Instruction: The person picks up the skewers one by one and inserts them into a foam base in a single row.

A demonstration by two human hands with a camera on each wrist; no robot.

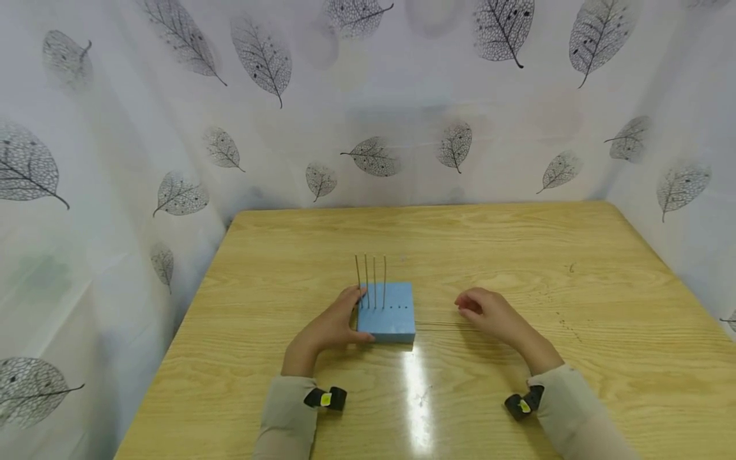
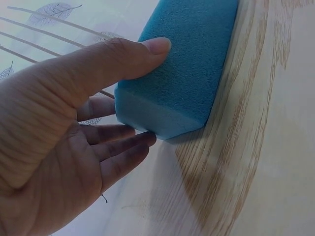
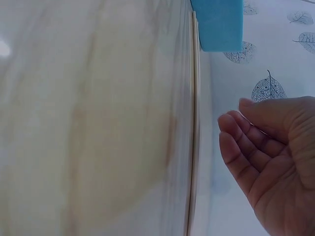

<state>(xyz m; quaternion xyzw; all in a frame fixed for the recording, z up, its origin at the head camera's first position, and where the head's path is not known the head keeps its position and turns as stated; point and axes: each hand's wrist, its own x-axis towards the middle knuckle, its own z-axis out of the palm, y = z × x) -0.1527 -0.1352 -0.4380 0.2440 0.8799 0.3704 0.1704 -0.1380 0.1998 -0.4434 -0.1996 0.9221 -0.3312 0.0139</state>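
In the right wrist view, the lying sticks (image 3: 197,98) run off the bottom edge, the blue block (image 3: 219,27) off the top. From the head we cannot count those sticks — too thin — and the right grip (image 1: 494,313) hides their right ends.

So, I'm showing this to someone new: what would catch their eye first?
Probably the blue block on the wooden table, with four thin sticks standing in it, left of three open holes; the left hand's grip is on its left end. Next, more thin sticks lying on the table just right of the block. Behind everything, dark leaves patterning the pale backdrop.
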